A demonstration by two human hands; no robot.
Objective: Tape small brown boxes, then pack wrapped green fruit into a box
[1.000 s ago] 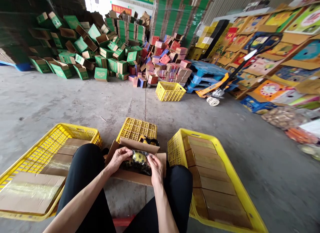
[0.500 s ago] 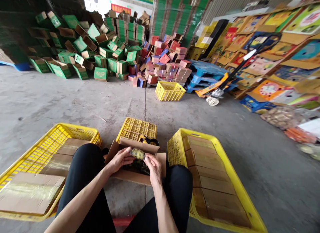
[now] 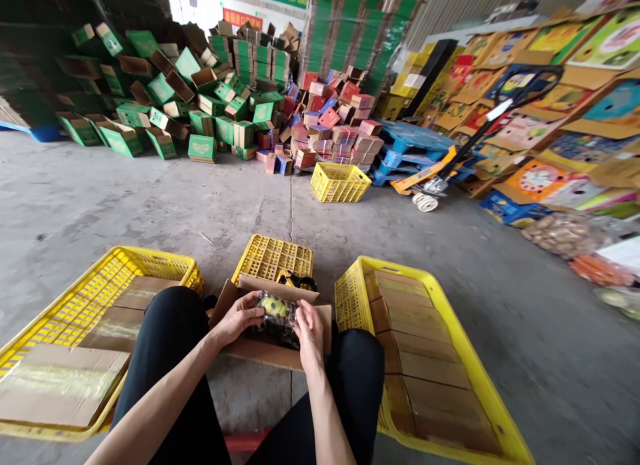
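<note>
A small yellow-green packet [image 3: 276, 308] in dark, shiny, spotted plastic wrap is held over an open cardboard box [image 3: 265, 353]. My left hand [image 3: 241, 317] pinches its left end. At the other end, the fingers of my right hand [image 3: 310, 325] are closed on the wrap. Dark, glossy contents lie in the box beneath, partly hidden by the packet and my hands, and I cannot make out what they are. The box sits between my knees with its flaps spread.
Behind the box, a yellow-and-black tool [image 3: 296, 278] lies by a yellow crate [image 3: 275, 255]. Yellow crates holding closed cartons flank me, one left [image 3: 120, 253] and one right [image 3: 430, 278]. Farther off are another crate [image 3: 340, 184], a pallet jack [image 3: 435, 178] and heaped cartons.
The packet has turned in my hands, so more of its dark, shiny wrap shows around the yellow-green middle. My right hand has shifted slightly to the right and up.
</note>
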